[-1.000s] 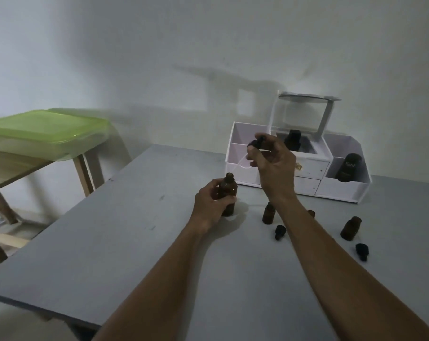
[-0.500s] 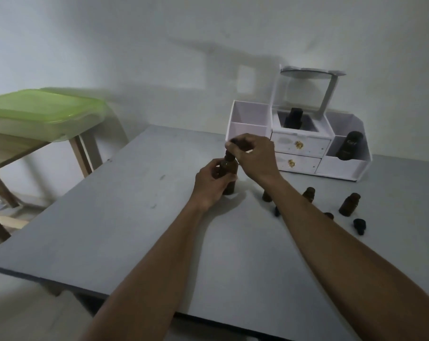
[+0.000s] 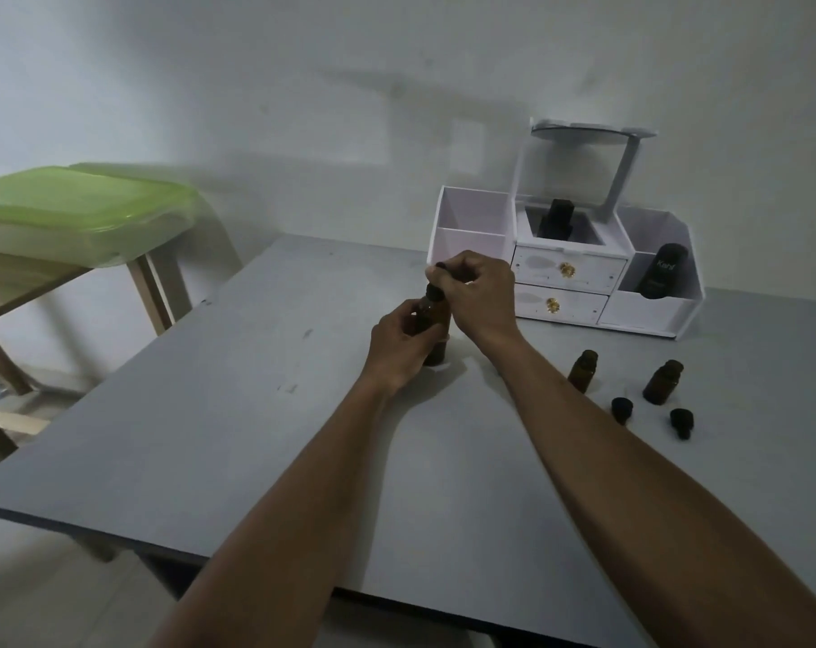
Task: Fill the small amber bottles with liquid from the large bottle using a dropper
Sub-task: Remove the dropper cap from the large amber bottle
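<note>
The large amber bottle (image 3: pixel 431 315) stands upright on the grey table (image 3: pixel 237 413), and my left hand (image 3: pixel 396 350) grips its body. My right hand (image 3: pixel 478 292) pinches the black dropper (image 3: pixel 436 282) at the bottle's neck, with the bulb showing above my fingers. Two small amber bottles (image 3: pixel 583 370) (image 3: pixel 662 382) stand open to the right. Two black caps (image 3: pixel 622 409) (image 3: pixel 682 422) lie in front of them. My right forearm hides anything directly behind it.
A white drawer organiser (image 3: pixel 560 278) with a raised mirror stands against the wall and holds two dark bottles (image 3: pixel 555 219) (image 3: pixel 659 271). A green-lidded plastic box (image 3: pixel 78 212) sits on a wooden stand at the left. The table's front edge is near me.
My right hand came down and left from in front of the organiser and brought the dropper onto the large bottle's neck. The view also tilted, so the table sits lower.
</note>
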Tool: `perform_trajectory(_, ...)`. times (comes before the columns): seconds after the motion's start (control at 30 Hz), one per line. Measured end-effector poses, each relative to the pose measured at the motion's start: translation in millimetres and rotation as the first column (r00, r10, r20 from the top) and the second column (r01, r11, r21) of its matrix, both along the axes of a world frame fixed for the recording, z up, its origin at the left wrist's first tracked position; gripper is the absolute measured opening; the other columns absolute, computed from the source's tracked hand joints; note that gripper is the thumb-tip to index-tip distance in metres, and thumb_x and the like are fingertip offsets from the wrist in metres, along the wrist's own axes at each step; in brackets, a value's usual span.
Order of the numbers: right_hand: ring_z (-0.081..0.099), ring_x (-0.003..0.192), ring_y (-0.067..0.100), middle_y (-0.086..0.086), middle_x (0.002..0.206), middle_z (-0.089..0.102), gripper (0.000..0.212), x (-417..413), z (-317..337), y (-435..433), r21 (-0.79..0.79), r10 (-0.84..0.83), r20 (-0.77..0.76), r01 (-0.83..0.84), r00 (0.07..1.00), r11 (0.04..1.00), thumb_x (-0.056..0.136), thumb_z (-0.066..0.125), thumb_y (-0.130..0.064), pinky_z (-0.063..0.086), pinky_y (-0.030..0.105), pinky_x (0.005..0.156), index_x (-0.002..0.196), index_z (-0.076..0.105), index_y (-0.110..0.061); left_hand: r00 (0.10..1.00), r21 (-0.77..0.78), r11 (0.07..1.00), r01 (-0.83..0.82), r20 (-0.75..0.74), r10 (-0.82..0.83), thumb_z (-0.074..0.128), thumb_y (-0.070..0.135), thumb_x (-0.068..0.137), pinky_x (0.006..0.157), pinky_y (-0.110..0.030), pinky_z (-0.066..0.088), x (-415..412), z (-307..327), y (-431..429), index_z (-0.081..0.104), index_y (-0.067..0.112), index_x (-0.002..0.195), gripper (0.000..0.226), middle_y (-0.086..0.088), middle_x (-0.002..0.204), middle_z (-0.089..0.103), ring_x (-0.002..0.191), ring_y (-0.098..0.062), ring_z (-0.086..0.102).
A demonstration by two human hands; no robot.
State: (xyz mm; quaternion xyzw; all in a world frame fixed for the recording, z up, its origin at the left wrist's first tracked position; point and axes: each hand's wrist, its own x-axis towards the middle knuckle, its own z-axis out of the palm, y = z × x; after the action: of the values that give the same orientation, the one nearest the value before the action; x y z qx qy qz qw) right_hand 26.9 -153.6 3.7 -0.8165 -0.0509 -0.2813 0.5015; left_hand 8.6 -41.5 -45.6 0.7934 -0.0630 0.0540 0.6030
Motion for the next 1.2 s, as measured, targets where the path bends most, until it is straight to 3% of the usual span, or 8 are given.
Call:
perform_trajectory(0.13,0.065,0.064,0.003,-0.003,0.07,0.07,0.012,0.4,1.8,1.8,-0.005,-0.019,0.022,0.019,1.0,1.0,0.086,0.076,-0.018,0.044,0.002,0.064,0.081,0.077,-0.008,1.0,0.006,1.0,0.001,0.003,-0.001,0.065,0.027,0.092,0.1,-0.036,0.048,-0.3,0.8,-0.6,0.059,0.015,0.128,0.038,-0.004,0.126,0.066,0.108,-0.019,0.063)
perform_trajectory(0.33,0.069,0.066,0.013,0.003,0.071,0.074,0.014,1.5,2.7,4.5,-0.037,-0.051,0.062,0.053,0.997,0.998,0.084,0.076,-0.019,0.056,0.024,0.072,0.079,0.077,-0.006,1.0,0.001,1.0,-0.007,-0.003,0.007,0.065,0.027,0.091,0.095,-0.032,0.049,-0.4,0.9,-0.2,0.062,0.016,0.122,0.033,-0.003,0.12,0.068,0.106,-0.021,0.064)
perform_trajectory(0.47,0.065,0.063,0.009,0.003,0.073,0.073,0.013,0.2,3.5,5.9,-0.039,-0.049,0.07,0.052,0.996,0.998,0.085,0.076,-0.017,0.053,0.019,0.071,0.08,0.077,-0.006,1.0,-0.007,1.0,-0.007,-0.004,0.007,0.065,0.028,0.092,0.089,-0.027,0.048,-0.1,0.8,0.3,0.062,0.018,0.121,0.031,0.001,0.116,0.067,0.103,-0.018,0.063)
perform_trajectory(0.63,0.064,0.067,0.001,-0.003,0.078,0.074,0.014,-5.2,3.5,2.6,-0.084,-0.034,0.049,0.038,0.998,0.996,0.086,0.075,-0.025,0.046,0.007,0.071,0.087,0.078,-0.011,1.0,0.002,1.0,-0.012,-0.023,0.012,0.064,0.029,0.092,0.093,-0.03,0.048,-0.6,1.9,-0.2,0.062,0.018,0.125,0.035,-0.001,0.122,0.067,0.106,-0.018,0.062)
perform_trajectory(0.77,0.07,0.07,0.004,-0.004,0.077,0.076,0.016,-8.2,13.8,-2.2,-0.078,-0.007,0.075,0.013,0.997,0.997,0.085,0.076,-0.029,0.054,0.015,0.075,0.086,0.078,-0.013,0.998,0.021,0.999,-0.028,-0.049,0.029,0.065,0.028,0.09,0.094,-0.031,0.046,-2.6,4.3,-1.3,0.059,0.02,0.125,0.036,0.002,0.119,0.063,0.105,-0.018,0.058)
perform_trajectory(0.9,0.068,0.066,-0.006,-0.021,0.069,0.068,0.014,-8.8,36.7,-5.7,-0.08,0.015,0.122,-0.005,0.992,0.997,0.088,0.073,-0.029,0.053,0.011,0.074,0.084,0.076,-0.016,0.997,0.014,0.999,-0.031,-0.07,0.032,0.069,0.027,0.085,0.092,-0.03,0.047,-5.4,5.0,-1.3,0.06,0.025,0.12,0.036,0.004,0.116,0.062,0.102,-0.018,0.057)
perform_trajectory(1.1,0.073,0.073,0.005,-0.007,0.077,0.074,0.014,-19.9,83.2,-24.3,0.013,-0.004,0.262,0.001,0.965,1.0,0.09,0.071,-0.027,0.061,0.031,0.081,0.092,0.076,-0.015,0.993,-0.013,0.997,-0.077,-0.087,0.075,0.079,0.021,0.08,0.11,-0.039,0.041,-16.7,5.7,0.7,0.041,0.029,0.146,0.076,-0.003,0.14,0.056,0.126,-0.023,0.054)
perform_trajectory(1.2,0.075,0.073,0.012,-0.003,0.076,0.076,0.006,-27.0,95.8,-43.3,0.114,-0.007,0.294,-0.028,0.956,0.993,0.09,0.072,-0.024,0.062,0.039,0.077,0.084,0.073,-0.025,0.967,-0.16,0.959,-0.234,-0.139,0.213,0.078,0.016,0.08,0.094,-0.027,0.045,-35.0,2.2,3.7,0.045,0.026,0.14,0.069,-0.003,0.132,0.059,0.111,-0.018,0.057)
